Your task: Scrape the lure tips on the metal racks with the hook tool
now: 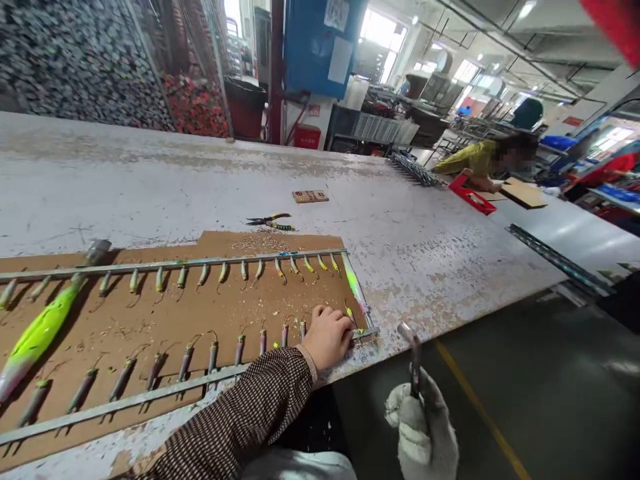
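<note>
A metal frame [165, 393] lies on a cardboard sheet [185, 313], with rows of small fishing lures [239, 349] hanging from its two long rails. Near the frame's right front corner, my bare left hand [327, 337] is closed over the rail, and the fingertips are partly hidden. Held upright in my gloved right hand [423, 427], off the table's front edge, is a metal tool [415, 360] with a bent, shiny head; its kind is unclear. A larger yellow-green and pink object [43, 327] lies across the frame's left part.
Yellow-and-black pliers [274, 223] and a small wooden block [310, 197] lie on the white table [150, 180] beyond the cardboard. Another person [475, 163] leans at the far right by a red tray [473, 195]. Dark rails [557, 258] lie along the right edge.
</note>
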Demonstrator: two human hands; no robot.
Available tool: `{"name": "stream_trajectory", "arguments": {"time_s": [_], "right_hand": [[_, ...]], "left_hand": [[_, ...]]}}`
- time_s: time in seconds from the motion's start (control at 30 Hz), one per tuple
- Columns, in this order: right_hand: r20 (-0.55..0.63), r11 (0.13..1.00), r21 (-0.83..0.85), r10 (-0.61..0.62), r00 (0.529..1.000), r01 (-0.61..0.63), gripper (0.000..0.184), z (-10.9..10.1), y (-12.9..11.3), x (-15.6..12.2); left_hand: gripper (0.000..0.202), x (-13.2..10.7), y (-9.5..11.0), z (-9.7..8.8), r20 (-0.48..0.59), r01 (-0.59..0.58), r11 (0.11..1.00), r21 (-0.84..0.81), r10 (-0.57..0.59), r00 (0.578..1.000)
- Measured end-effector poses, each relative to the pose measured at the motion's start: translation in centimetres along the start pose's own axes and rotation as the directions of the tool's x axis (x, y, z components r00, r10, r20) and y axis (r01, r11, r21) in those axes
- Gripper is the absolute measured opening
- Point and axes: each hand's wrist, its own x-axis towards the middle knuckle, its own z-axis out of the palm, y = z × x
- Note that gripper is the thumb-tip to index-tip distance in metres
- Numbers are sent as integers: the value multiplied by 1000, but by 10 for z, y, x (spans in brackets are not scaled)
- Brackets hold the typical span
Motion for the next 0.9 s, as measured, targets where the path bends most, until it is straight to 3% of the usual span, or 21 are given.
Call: {"name": "stream_trajectory", "arguments": {"time_s": [0.1, 0.17, 0.27, 0.37, 0.47, 0.6, 0.77, 0.9], "right_hand": [[48, 976, -159, 161, 986, -152, 70, 4, -7, 0], [-33, 968, -112, 224, 974, -226, 76, 6, -13, 0], [-79, 981, 92, 179, 981, -172, 69, 5, -19, 2], [4, 976, 47, 213, 977, -213, 60, 5, -23, 5], [-21, 977, -19, 212, 977, -213, 60, 6, -24, 4], [-92, 982, 140, 143, 985, -129, 63, 4, -28, 4], [73, 957, 52, 282, 957, -286, 63, 2, -32, 15], [-11, 973, 166, 162, 987, -158, 67, -6, -32, 15]], "left_hand": [[12, 0, 0, 0, 13, 6, 1000, -9, -6, 1000], [11, 0, 0, -1, 34, -2, 1000, -7, 2, 999], [12, 1, 0, -2, 28, -12, 1000, 7, 11, 1000], [9, 1, 1, -4, 28, 1, 1000, 5, -2, 1000], [7, 1, 2, -5, 65, 3, 1000, -2, -3, 998], [9, 2, 2, -5, 53, -8, 1000, 16, 7, 999], [10, 1, 1, -4, 50, -18, 1000, -1, 18, 999], [11, 0, 0, -2, 14, -45, 999, 3, 45, 999]]}}
